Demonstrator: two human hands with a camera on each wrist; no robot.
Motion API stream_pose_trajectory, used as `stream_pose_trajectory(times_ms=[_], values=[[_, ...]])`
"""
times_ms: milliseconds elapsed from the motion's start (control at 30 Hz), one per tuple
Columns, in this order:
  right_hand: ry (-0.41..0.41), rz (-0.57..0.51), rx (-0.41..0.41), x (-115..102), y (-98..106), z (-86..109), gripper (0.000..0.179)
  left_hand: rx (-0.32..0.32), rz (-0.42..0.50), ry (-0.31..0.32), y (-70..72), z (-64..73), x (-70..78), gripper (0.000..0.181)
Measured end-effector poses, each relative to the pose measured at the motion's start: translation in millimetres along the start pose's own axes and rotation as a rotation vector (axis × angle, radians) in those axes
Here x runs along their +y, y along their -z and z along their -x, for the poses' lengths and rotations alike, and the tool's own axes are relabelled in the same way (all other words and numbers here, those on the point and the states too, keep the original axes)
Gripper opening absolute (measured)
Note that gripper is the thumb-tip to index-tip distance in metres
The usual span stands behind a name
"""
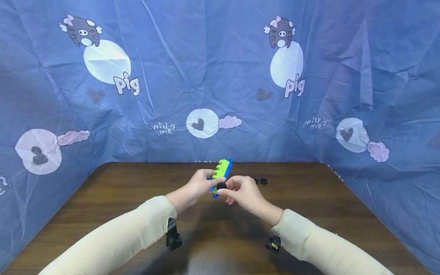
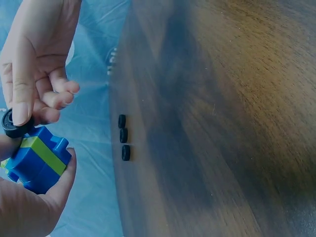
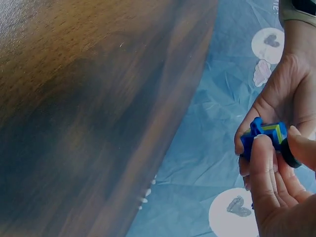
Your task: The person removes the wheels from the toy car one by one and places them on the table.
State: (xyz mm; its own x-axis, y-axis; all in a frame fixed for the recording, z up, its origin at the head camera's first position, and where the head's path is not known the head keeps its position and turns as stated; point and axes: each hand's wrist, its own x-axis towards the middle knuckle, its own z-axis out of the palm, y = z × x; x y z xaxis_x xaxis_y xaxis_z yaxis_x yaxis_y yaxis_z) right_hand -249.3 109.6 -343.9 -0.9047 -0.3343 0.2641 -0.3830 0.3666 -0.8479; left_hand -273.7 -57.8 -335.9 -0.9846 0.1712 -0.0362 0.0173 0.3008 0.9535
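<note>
Over a dark wood table (image 1: 137,221), a person's left hand (image 1: 196,187) grips a green-and-blue block (image 1: 221,170), tilted and held up off the surface, while the right hand (image 1: 245,194) pinches a black wheel (image 1: 221,185) between thumb and fingers at the block's near end. I can't tell whether the wheel is seated there. Three more wheels (image 2: 124,136) sit in a row near the table's far edge, beyond the right hand. Pale sleeves (image 1: 110,233) cover both arms; behind hangs a blue curtain (image 1: 223,57) printed with pigs and hearts.
</note>
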Motion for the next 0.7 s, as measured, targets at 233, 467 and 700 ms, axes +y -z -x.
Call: stream_pose_trajectory(times_ms=[233,467,700], values=[[0.016,-0.095,-0.014,0.8,0.2,-0.7,0.019,0.012,0.014,0.006,1.5,-0.7,-2.1,0.04],[-0.052,-0.271,-0.038,2.1,3.7,0.3,0.025,0.01,0.033,-0.027,1.0,-0.4,-4.1,0.042],[-0.145,-0.372,0.032,0.3,7.4,-0.5,0.024,-0.008,0.065,-0.03,1.2,-0.3,-6.0,0.043]])
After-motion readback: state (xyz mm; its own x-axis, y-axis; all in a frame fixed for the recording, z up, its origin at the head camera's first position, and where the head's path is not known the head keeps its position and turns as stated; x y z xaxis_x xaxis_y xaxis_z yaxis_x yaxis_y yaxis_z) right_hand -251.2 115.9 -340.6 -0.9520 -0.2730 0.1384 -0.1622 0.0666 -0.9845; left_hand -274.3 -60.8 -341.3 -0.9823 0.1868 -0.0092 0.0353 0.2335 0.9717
